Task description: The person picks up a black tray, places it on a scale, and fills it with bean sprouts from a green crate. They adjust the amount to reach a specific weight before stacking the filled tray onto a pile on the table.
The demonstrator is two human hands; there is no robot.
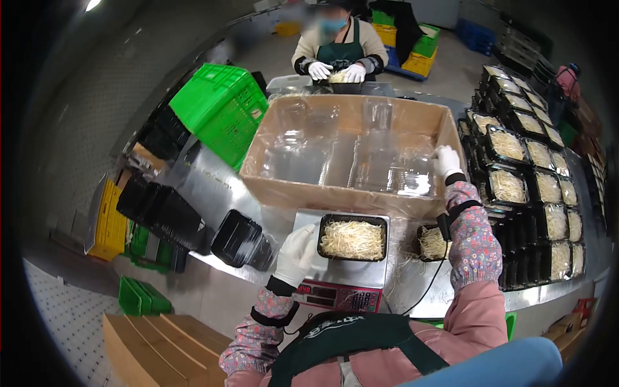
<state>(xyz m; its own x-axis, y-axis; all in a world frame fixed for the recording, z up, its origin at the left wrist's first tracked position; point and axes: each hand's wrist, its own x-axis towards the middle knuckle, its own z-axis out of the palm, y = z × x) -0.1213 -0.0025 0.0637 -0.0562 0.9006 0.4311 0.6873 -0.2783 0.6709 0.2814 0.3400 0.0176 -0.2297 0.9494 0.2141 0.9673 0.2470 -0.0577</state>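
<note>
A black tray of bean sprouts (353, 238) sits on the metal plate of a digital scale (335, 293). My gloved left hand (296, 257) is just left of this tray, fingers stretched out and holding nothing. At the right wall of a large cardboard box (335, 197), my gloved right hand (447, 161) has its fingers curled; what they grip, if anything, is hidden. Clear plastic lids (409, 177) lie in the box close to that hand. Below my right forearm stands a smaller black container of sprouts (432, 244), partly covered by the sleeve and a cord.
Stacked, covered sprout trays (506, 187) line the table's right side. Nested black trays (237, 238) lie at the left, near a tilted green crate (219, 106). Across the box a co-worker (338, 48) in white gloves handles sprouts. Loose sprouts lie on the metal table.
</note>
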